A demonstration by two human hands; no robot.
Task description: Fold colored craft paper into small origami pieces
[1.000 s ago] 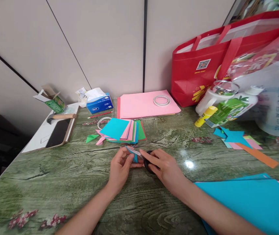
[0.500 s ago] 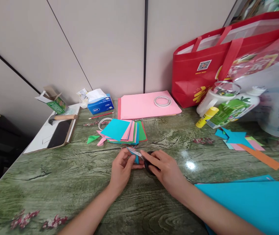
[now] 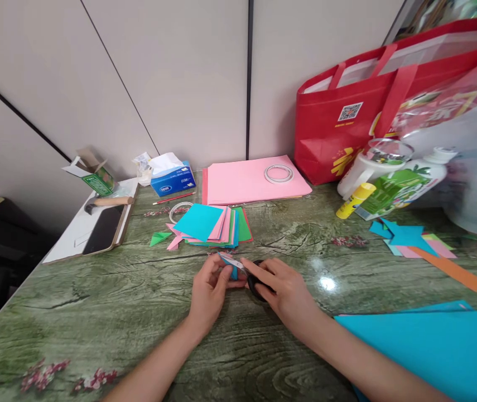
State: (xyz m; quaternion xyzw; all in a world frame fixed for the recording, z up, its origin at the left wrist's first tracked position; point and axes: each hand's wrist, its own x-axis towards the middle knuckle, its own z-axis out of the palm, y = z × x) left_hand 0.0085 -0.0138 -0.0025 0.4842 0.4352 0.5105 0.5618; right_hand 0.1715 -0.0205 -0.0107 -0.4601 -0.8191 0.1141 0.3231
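My left hand (image 3: 210,290) is closed on a small piece of blue paper (image 3: 234,273), pinched between thumb and fingers. Wrapped round the black handles of a pair of scissors (image 3: 257,282) is my right hand (image 3: 285,287). The silver blades lie across the blue paper, close to the left fingertips; whether they are fully closed is hard to tell. Just beyond both hands sits a stack of coloured paper squares (image 3: 200,222), a blue one on top. Left of the stack are a pink folded paper shape (image 3: 175,239) and a green folded piece (image 3: 160,238).
Pink sheets (image 3: 242,181) bearing a tape roll (image 3: 279,173) lie by the wall, beside a tissue box (image 3: 173,180). A hammer (image 3: 108,202) and phone (image 3: 104,229) are at left. At right stand a red bag (image 3: 330,134), glue stick (image 3: 355,201), paper scraps (image 3: 408,237) and blue sheets (image 3: 426,346).
The whole view has shifted very slightly. Both hands, the scissors and the blue paper keep nearly the same position relative to each other.
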